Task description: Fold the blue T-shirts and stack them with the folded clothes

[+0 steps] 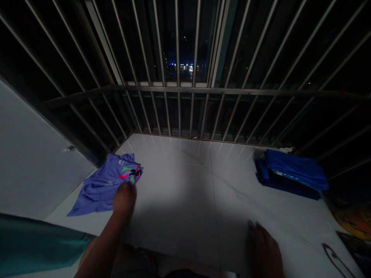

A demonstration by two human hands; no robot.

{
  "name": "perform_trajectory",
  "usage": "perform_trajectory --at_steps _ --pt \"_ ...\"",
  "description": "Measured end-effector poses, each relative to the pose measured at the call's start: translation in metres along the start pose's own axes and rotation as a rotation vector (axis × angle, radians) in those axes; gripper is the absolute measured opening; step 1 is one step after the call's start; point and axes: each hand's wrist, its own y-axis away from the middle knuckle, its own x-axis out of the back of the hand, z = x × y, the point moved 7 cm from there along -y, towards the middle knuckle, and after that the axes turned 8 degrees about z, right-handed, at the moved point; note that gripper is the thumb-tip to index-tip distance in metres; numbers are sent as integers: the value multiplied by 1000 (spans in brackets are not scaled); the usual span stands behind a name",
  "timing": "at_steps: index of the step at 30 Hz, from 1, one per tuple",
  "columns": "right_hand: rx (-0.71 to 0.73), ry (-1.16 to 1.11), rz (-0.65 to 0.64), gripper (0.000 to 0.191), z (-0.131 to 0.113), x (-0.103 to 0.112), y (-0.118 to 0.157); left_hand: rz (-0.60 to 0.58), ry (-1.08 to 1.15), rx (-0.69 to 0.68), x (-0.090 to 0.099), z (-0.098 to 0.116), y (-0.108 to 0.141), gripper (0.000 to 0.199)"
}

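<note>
On the left of the pale ledge lies a crumpled purple shirt (100, 187) with a green, pink and black print. My left hand (124, 197) is at its near right edge, fingers closed on the cloth; the fingertips are partly hidden. Low on the right, my right hand (265, 249) is over the ledge with its fingers stretched forward and nothing seen in them. Farther back on the right side sits a stack of folded blue clothes (295, 172), apart from both hands.
Metal window bars (178, 88) stand along the back of the ledge (185, 173), with dark night beyond. A white wall (34, 154) bounds the left side, and teal cloth (37, 245) hangs low there. A yellow round item (355, 222) shows at the right edge.
</note>
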Motion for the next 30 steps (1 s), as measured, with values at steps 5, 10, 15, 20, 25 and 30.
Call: perform_trajectory --at_steps 5,10,15,20,25,30 --pt "-7 -72 -65 46 -22 -23 -2 -276 165 -121 -42 80 69 39" --pt "-78 -175 -222 52 -74 -37 -23 -716 395 -526 -52 183 206 38" --pt "-304 -24 -372 56 -100 -42 -40 -1012 612 -719 -29 217 259 44" --pt "-290 -48 -367 50 -97 -32 -55 -436 229 -402 -53 175 181 49" --pt "-135 -199 -301 51 -109 -24 -102 -389 69 -307 -72 154 143 59" --pt "-45 -222 -503 43 -141 -56 -169 -569 211 -388 -73 190 125 26"
